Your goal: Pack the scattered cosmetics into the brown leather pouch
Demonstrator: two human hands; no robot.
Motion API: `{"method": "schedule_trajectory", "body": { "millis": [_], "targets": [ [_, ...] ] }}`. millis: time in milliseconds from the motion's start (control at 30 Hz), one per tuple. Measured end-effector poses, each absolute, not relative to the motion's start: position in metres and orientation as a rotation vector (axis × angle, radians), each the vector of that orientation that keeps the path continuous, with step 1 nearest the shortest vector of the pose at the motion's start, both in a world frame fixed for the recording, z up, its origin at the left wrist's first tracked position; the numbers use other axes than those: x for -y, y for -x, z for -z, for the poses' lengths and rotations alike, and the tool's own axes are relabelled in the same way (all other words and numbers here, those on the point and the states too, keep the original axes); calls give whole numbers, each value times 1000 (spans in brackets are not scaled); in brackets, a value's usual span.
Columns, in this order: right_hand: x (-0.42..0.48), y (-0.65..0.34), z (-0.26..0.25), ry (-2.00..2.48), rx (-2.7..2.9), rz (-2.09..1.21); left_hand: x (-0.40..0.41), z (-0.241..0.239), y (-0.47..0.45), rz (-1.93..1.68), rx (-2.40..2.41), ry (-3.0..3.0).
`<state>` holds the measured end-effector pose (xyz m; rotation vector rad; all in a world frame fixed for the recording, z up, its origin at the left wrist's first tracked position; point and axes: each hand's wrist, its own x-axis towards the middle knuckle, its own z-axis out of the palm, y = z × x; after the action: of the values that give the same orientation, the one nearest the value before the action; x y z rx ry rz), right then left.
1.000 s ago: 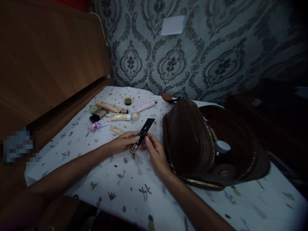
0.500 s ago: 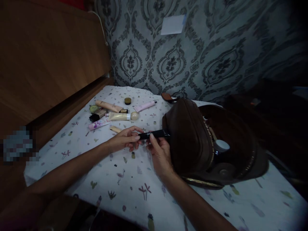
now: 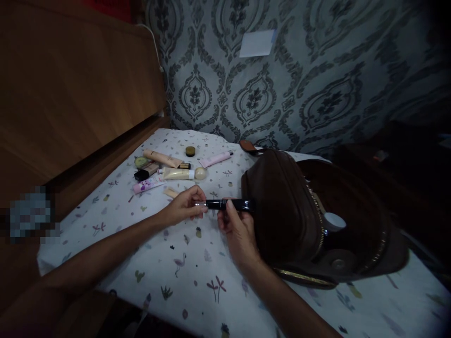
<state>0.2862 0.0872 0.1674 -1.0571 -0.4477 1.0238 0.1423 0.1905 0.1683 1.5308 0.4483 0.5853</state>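
Observation:
A black cosmetic tube lies level between my two hands, above the white printed cloth. My left hand pinches the tube's clear cap end with fingertips and thumb. My right hand is closed round the tube's black body, right beside the open brown bag. Both forearms reach in from the lower left and bottom.
Several cosmetic tubes and small jars lie in a cluster on the cloth at the back left. A white-capped bottle shows inside the bag. A wooden headboard runs along the left; patterned wallpaper stands behind.
The black tube has swung from pointing up and away to lying level, its far end toward the bag. My left fingers moved onto its cap end. The view shifted slightly.

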Motion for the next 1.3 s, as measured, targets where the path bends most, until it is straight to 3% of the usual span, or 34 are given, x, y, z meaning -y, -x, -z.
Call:
{"method": "schedule_trajectory", "body": {
  "millis": [1300],
  "targets": [
    [-86,-284,-167,1112,573,-963,-201,-167,-139,-594,-425,-1441]
  ]
}}
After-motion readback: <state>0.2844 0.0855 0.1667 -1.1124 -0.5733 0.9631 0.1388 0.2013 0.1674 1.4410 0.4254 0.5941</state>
